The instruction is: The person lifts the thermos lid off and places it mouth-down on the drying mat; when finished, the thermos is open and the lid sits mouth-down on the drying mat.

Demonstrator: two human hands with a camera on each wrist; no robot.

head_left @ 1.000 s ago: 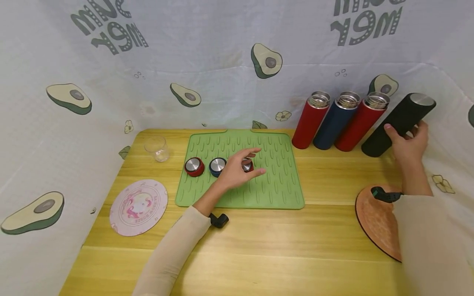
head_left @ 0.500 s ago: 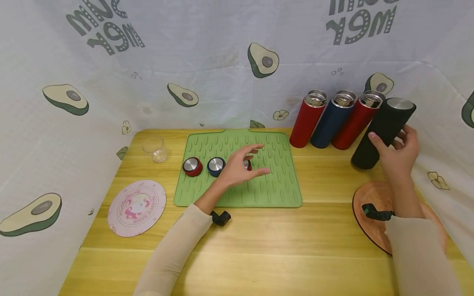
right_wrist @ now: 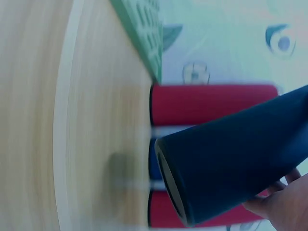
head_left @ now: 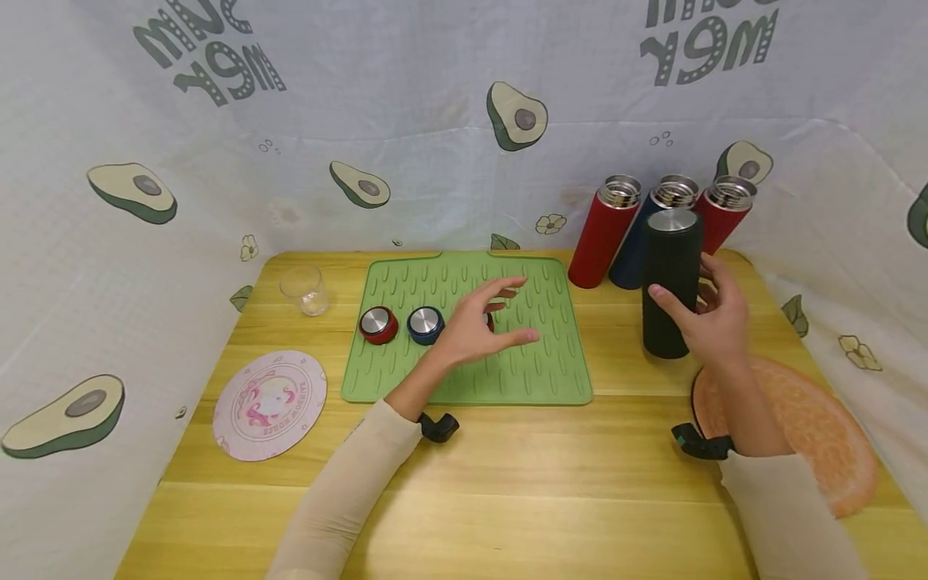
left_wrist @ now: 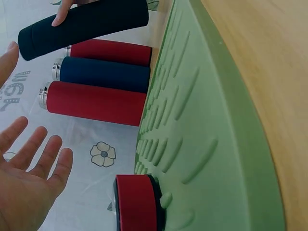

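My right hand point(head_left: 718, 314) grips a black thermos bottle point(head_left: 665, 270) with a steel-topped lid. In the right wrist view its base is raised off the table, above a shadow. My left hand point(head_left: 478, 326) is over the green ridged mat point(head_left: 544, 370), fingers spread and thumb apart, holding nothing. On the mat sit a red lid point(head_left: 379, 325) and a blue lid point(head_left: 425, 324); another red lid point(left_wrist: 137, 202) is mostly hidden behind the left hand in the head view. Behind the black bottle stand a red bottle point(head_left: 603, 238), a blue bottle point(head_left: 631, 262) and another red bottle point(head_left: 723, 217), all lidless.
At the mat's left stands a clear glass point(head_left: 308, 292). A pink round mat point(head_left: 270, 407) lies in front of it. An orange round mat point(head_left: 819, 427) lies under the right forearm. A printed white cloth point(head_left: 435, 105) hangs behind the wooden table point(head_left: 536, 483).
The right hand has carried the black bottle leftward and nearer, from beside the right-hand red bottle to in front of the row, and it is more upright. The left hand has opened slightly wider.
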